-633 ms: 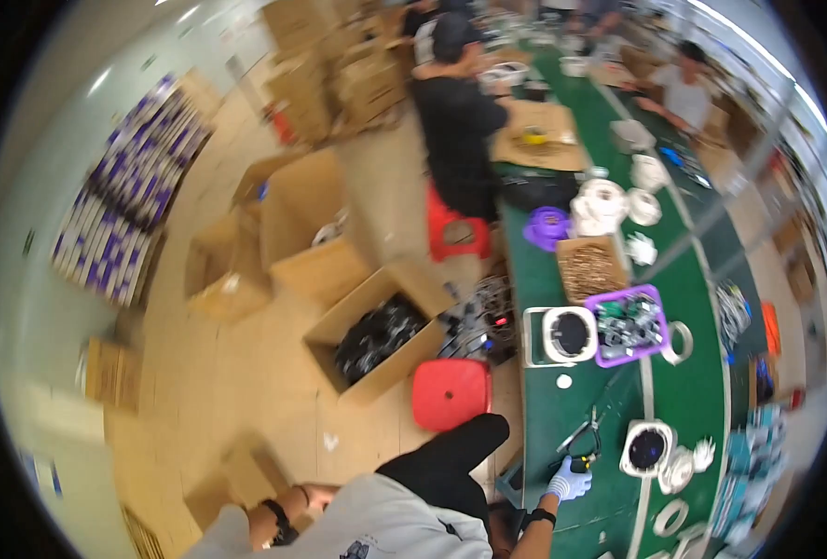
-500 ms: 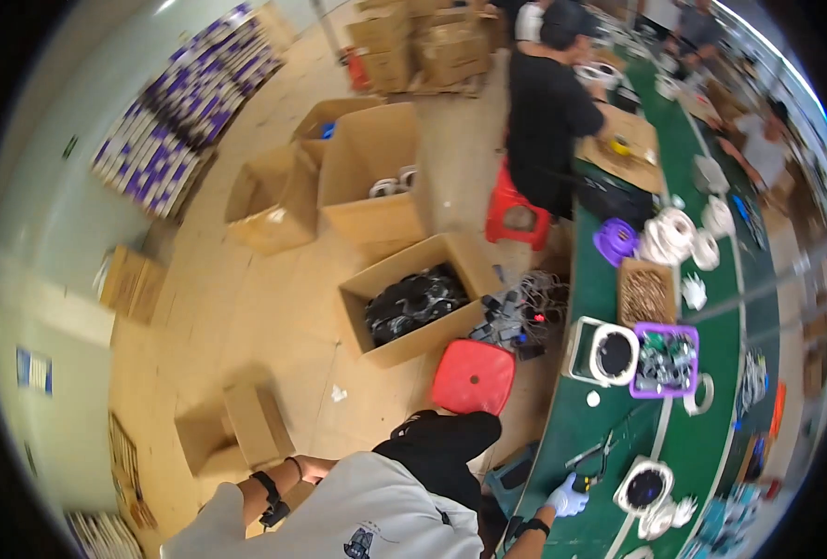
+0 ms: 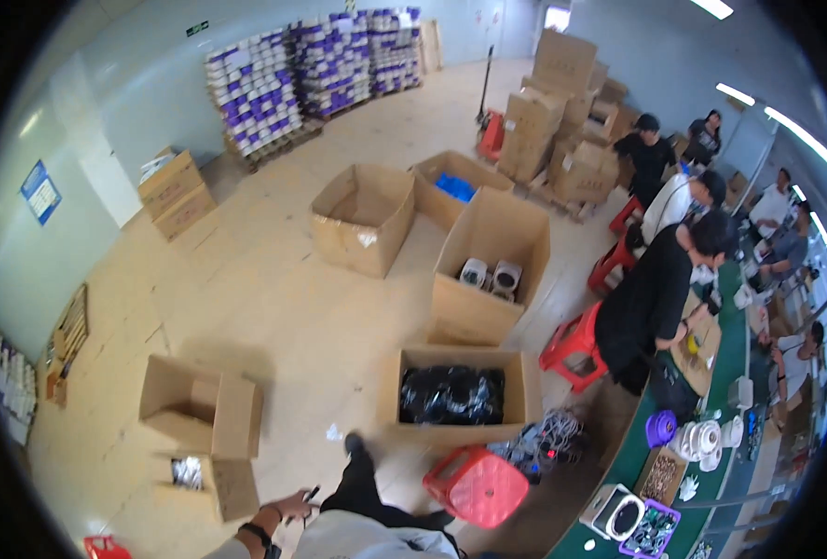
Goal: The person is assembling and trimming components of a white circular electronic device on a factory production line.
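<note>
- A wide, pale-walled room is opening out before you, with a tan floor (image 3: 273,307) and purple-and-white stacks (image 3: 255,93) standing on pallets at the far left
- Ahead, a tall cardboard box (image 3: 478,321) is holding white round-fronted units (image 3: 505,278), and a lower box (image 3: 518,396) nearer you is holding a black plastic bundle (image 3: 451,393)
- On your right, a green workbench (image 3: 635,458) is curving away, bearing a purple basket (image 3: 677,524) of small parts; a person in black (image 3: 642,303) is leaning over it farther along
- A red stool (image 3: 488,489) is sitting between your leg (image 3: 371,475) and the bench
- Your left hand (image 3: 292,506) is closing its fingers around a slim dark object (image 3: 313,494), low in the view and left of centre, above the floor and near a small open box (image 3: 234,489)
- Your right hand is lying out of view, so whether it is spread, narrowed or holding anything is impossible to tell
- The step in hand is seeming to be carrying, away from the bench; the next move is calling, in judgement, for a steady grip and clear footing
- The object's long axis is slanting from lower left to upper right, its exposed end pointing away from you; its exact kind is staying too small to tell
</note>
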The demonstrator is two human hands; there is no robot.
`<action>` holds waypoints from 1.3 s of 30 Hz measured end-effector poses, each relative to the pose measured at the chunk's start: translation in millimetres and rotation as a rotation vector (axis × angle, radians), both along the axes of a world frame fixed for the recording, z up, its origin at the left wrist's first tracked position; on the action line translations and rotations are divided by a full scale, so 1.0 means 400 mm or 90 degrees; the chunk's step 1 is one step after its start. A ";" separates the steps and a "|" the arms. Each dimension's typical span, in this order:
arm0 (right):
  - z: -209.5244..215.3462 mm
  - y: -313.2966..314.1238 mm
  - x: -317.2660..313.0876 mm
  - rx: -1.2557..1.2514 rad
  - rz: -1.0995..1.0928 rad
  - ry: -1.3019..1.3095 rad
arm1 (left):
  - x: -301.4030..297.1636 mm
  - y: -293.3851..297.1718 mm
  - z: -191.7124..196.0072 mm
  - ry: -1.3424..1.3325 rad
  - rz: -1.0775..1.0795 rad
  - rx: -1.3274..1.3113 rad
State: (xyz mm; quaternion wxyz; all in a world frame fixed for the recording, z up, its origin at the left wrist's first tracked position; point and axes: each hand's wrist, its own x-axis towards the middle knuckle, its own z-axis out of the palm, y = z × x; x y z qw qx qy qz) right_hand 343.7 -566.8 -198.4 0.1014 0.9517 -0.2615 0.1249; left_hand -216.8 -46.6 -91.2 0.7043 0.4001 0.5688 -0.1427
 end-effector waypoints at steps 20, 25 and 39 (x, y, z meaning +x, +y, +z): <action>0.086 2.142 -0.546 0.424 0.625 0.501 | -0.417 1.214 -0.199 0.001 -0.162 -0.038; -0.198 2.483 -0.680 0.430 0.741 0.660 | -0.551 1.601 -0.176 0.034 -0.131 -0.005; -0.481 3.770 -1.043 0.274 1.144 0.557 | -0.857 2.513 -0.173 0.063 -0.017 0.042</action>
